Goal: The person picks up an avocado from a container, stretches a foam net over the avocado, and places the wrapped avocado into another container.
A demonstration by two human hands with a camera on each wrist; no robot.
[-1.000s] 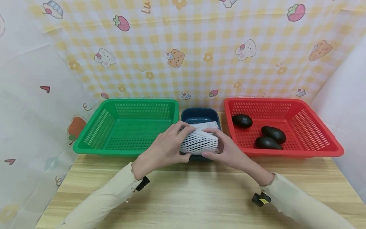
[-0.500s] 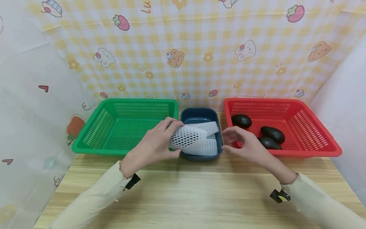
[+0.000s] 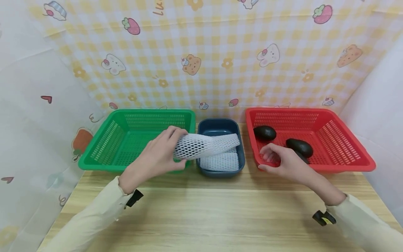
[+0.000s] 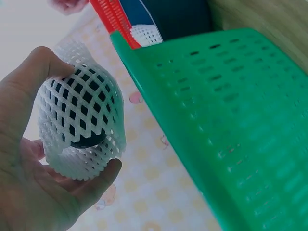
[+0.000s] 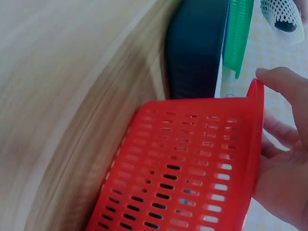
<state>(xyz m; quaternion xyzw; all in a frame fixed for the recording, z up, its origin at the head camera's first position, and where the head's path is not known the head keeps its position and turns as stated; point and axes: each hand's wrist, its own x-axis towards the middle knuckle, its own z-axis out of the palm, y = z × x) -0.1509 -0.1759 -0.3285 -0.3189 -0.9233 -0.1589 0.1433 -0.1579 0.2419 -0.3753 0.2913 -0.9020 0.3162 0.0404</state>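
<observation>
My left hand (image 3: 154, 157) grips a dark avocado in a white foam net sleeve (image 3: 192, 146), between the green basket (image 3: 126, 168) and the blue tray. In the left wrist view, the avocado's dark skin shows through the mesh of the foam net (image 4: 84, 110), with thumb and fingers around it. My right hand (image 3: 288, 164) holds nothing; its fingers bend loosely over the front left rim of the red basket (image 3: 340, 168). Inside that basket lie bare avocados (image 3: 265, 133), one partly hidden behind the right hand. White foam nets (image 3: 220, 162) lie in the blue tray (image 3: 220, 174).
The wooden table (image 3: 207, 213) spreads in front of the containers. Behind them hangs a yellow checked cloth (image 3: 226, 42). The blue tray stands between the two baskets, close to both. No fruit shows in the green basket's visible part.
Both hands were together on the netted avocado above the tray. The right hand let go and moved right to the red basket's rim; the left carried the netted avocado left, toward the green basket.
</observation>
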